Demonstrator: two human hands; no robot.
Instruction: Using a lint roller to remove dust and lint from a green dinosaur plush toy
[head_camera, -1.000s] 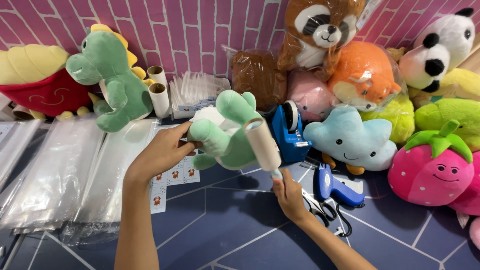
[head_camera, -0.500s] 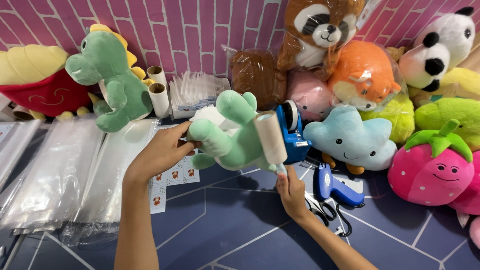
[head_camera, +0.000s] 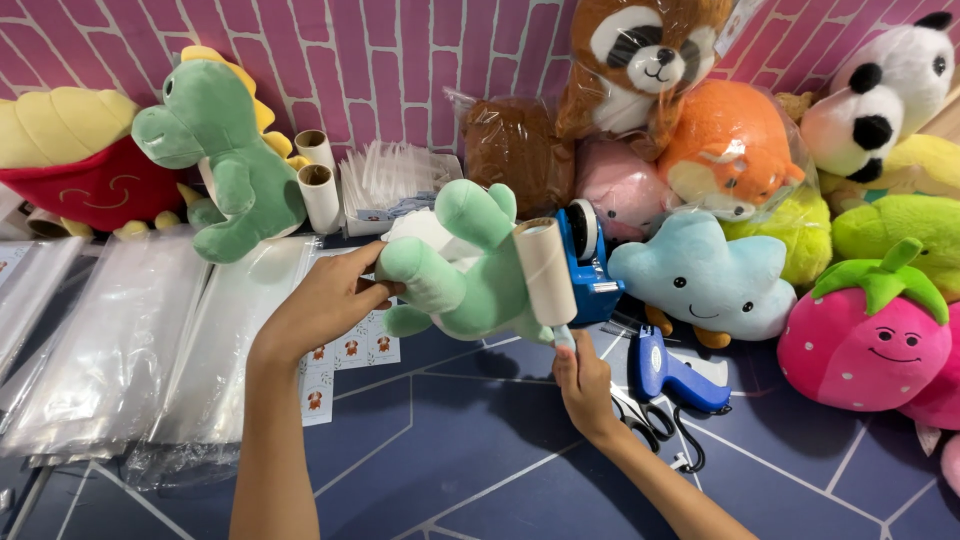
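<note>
Leftmost, a plush shaped like a carton of fries (head_camera: 65, 165), red below and pale yellow above, leans against the pink brick-patterned wall (head_camera: 400, 60). Beside it stands a fuzzy green dinosaur plush (head_camera: 225, 165) with yellow spikes, and flat, glossy clear plastic bags (head_camera: 110, 340) lie spread over the dark blue tabletop (head_camera: 450, 450). Two bare cardboard tubes (head_camera: 318, 180) stand upright just right of the dinosaur, near a sheet of small square stickers (head_camera: 345, 355).

The left hand (head_camera: 325, 305) reaches in from below, wrist straight, its fingers closed on the white underside of a soft green plush toy (head_camera: 460, 265). That toy is held up above the tabletop at the middle of the view, stubby rounded limbs sticking out, pile short and velvety. The right hand (head_camera: 585, 385) rises from the lower right, its grip clenched round the pale blue handle of a lint roller (head_camera: 545, 270), whose cream paper cylinder stands nearly upright and presses against the toy's right side.

Behind the roller sits a blue tape dispenser (head_camera: 590, 255), and a blue tagging gun (head_camera: 675, 370) lies on the tabletop beside black-handled scissors (head_camera: 645, 420). Further right are a light blue cloud plush (head_camera: 700, 275), an orange plush in crinkled wrap (head_camera: 730, 150), a panda plush (head_camera: 875, 95) and a pink strawberry plush (head_camera: 870, 335) with a green leafy top.
</note>
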